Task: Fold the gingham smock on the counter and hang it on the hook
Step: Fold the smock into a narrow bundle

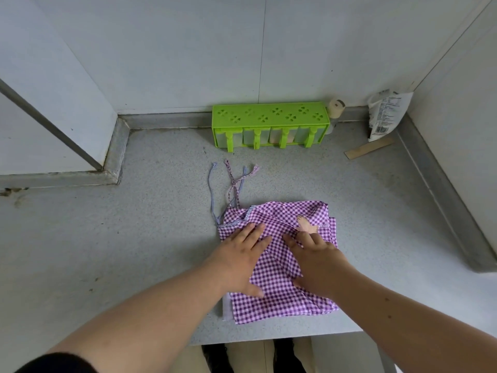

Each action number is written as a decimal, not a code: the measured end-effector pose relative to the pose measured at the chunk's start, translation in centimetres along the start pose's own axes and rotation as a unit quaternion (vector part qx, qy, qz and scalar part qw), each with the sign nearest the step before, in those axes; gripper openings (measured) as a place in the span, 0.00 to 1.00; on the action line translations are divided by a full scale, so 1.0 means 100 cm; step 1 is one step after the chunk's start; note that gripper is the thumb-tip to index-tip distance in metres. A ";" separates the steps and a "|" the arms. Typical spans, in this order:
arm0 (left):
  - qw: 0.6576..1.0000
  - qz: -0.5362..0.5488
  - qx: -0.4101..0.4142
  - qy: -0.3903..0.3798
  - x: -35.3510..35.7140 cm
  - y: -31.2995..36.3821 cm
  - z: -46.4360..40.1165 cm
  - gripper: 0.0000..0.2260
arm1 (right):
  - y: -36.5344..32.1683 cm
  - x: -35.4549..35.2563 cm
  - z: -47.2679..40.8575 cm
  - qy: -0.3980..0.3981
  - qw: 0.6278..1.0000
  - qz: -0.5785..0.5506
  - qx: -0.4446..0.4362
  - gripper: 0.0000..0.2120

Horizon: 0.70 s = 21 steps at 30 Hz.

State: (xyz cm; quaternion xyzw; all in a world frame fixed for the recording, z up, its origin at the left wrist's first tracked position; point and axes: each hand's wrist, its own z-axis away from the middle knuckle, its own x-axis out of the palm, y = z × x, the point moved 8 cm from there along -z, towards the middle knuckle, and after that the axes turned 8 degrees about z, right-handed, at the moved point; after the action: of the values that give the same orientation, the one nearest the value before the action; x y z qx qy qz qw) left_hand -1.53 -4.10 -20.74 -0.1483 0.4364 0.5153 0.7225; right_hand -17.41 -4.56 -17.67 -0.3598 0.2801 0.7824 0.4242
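Smock: purple gingham smock (279, 267), folded compact, ties (231, 184) trailing away.
Hands: left hand (236, 261) and right hand (317, 265) press flat, fingers straight.
Room: counter (121, 238) bare leftward; near edge close.

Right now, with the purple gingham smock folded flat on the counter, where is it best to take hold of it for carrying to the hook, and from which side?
Probably by the ties. They trail loose off the far left corner of the gingham smock, clear of the left hand and right hand pressing it flat. Reach from the far side.
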 end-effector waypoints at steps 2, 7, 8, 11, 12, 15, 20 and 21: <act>1.000 -0.023 -0.012 -0.004 0.008 -0.002 -0.003 0.62 | -0.003 -0.001 0.000 0.017 1.000 -0.012 -0.001 0.49; 0.999 -0.051 -0.014 -0.009 0.008 0.004 -0.006 0.65 | -0.030 -0.019 -0.022 0.076 0.995 -0.056 -0.039 0.37; 0.999 -0.049 -0.015 -0.006 0.008 0.003 -0.006 0.65 | -0.027 -0.018 -0.028 0.072 0.995 -0.068 -0.026 0.34; 0.999 -0.043 -0.025 0.000 0.010 0.000 -0.005 0.66 | -0.001 0.002 -0.044 0.063 0.992 -0.099 0.042 0.33; 0.999 -0.043 -0.028 0.001 0.010 -0.001 -0.004 0.66 | 0.010 0.010 -0.045 0.065 0.991 -0.096 0.062 0.34; 0.999 -0.033 -0.037 -0.010 0.011 -0.004 -0.001 0.66 | 0.043 0.026 -0.045 0.066 0.986 -0.112 0.102 0.34; 0.999 -0.028 -0.040 -0.023 0.011 -0.006 0.003 0.67 | 0.057 0.017 -0.041 0.060 0.983 -0.091 0.146 0.31; 0.998 -0.033 -0.039 -0.025 0.010 -0.005 0.003 0.67 | 0.047 0.007 -0.037 0.078 0.984 -0.087 0.137 0.30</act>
State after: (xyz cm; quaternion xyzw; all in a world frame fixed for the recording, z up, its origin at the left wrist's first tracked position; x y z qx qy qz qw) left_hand -0.86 -3.50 -21.54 -0.1781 0.3925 0.5113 0.7435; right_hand -20.57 -9.27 -19.81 -0.3816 0.3844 0.6661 0.5127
